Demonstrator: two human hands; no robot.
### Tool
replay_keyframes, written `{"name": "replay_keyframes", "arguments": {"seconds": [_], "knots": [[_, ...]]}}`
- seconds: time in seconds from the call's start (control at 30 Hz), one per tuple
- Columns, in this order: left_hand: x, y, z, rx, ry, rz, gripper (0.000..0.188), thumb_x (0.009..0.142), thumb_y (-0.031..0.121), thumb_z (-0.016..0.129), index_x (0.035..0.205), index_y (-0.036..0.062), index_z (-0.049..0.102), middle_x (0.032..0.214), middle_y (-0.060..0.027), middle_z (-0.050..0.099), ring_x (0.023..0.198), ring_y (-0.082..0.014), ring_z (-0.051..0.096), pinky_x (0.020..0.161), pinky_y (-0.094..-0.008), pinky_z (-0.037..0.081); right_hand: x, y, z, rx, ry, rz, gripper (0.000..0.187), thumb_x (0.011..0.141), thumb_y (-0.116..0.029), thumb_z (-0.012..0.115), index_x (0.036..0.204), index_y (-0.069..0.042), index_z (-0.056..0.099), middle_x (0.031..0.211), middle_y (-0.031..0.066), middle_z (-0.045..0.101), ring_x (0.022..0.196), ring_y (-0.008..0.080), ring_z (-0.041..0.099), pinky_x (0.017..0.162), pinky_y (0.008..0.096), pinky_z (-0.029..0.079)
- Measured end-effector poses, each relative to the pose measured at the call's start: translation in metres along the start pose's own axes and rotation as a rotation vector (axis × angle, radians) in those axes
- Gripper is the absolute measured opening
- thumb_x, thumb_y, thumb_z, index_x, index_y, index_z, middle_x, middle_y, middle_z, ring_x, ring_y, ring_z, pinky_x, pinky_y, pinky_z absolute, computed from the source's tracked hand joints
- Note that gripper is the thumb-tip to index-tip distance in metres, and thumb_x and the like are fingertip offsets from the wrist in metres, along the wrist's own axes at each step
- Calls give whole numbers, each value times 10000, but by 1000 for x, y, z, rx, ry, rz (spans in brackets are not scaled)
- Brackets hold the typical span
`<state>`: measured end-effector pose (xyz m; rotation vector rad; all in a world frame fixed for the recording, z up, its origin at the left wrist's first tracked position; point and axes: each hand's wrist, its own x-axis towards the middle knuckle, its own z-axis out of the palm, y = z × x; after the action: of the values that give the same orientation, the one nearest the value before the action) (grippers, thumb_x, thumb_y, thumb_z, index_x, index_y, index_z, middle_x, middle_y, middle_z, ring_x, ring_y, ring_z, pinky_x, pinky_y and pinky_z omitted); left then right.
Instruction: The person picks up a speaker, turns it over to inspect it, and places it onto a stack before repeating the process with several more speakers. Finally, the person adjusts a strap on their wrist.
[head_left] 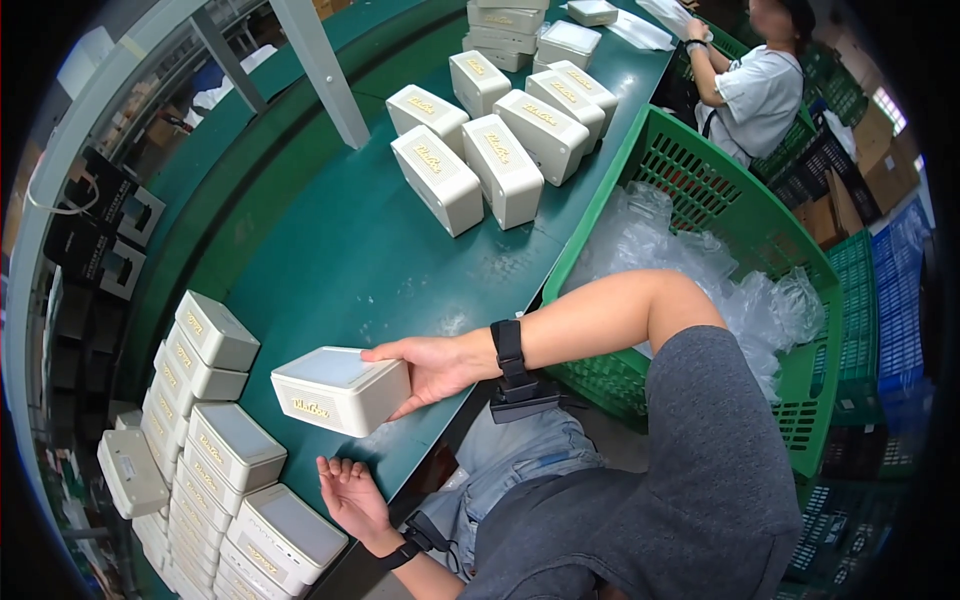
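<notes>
Grey sleeve [718, 430] nearest; right hand [432, 370], grip spread wide, holds cream box [325, 395]; left hand [357, 500] half-curled, empty.

A green crate [765, 235] holds clear plastic bags [635, 235]; a person [757, 103] in white is near cardboard boxes [897, 172].

Has speaker-like boxes [215, 480] stacked at eight o'clock on the worktable [340, 240], more boxes [501, 165] at twelve, and a crate [740, 195] of plastic bags [690, 247] alongside at three.

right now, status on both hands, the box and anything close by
Right hand gripping cream box by one end. Left hand open, empty. Possible obstruction: stacked boxes left of both hands.
</notes>
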<state>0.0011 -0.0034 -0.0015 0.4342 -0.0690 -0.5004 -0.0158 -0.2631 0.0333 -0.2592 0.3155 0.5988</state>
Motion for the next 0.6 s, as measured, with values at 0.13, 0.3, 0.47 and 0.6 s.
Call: {"name": "replay_keyframes", "arguments": {"seconds": [0.13,0.3,0.47,0.6], "knots": [[-7,1,-3,6,40,81,273,947,130,411,1171,-13,474,867,-57,477,771,-135,446,762,-281,396,8,3,-4,-90,-24,-40,526,884,-327,571,1281,-45,373,1250,145,447,1160,281,471,957,453,443],[-2,-7,6,288,123,14,421,958,239,410,1301,-2,372,1056,-107,534,905,-173,518,839,-310,426,-16,0,19,-274,49,-69,483,900,-329,549,1257,-55,374,1234,143,466,1165,277,476,945,465,444],[-6,-7,22,463,191,123,519,978,354,359,1355,5,281,1166,-151,519,1021,-224,536,905,-371,439,-28,6,39,-547,181,-136,444,904,-298,553,1227,-54,369,1203,138,489,1131,242,505,899,444,471],[-11,-1,19,554,194,126,603,966,431,346,1379,6,233,1194,-157,496,1056,-245,528,910,-375,434,-35,14,51,-800,217,-211,459,883,-234,592,1228,-38,361,1207,124,484,1105,200,518,878,395,475]]}}
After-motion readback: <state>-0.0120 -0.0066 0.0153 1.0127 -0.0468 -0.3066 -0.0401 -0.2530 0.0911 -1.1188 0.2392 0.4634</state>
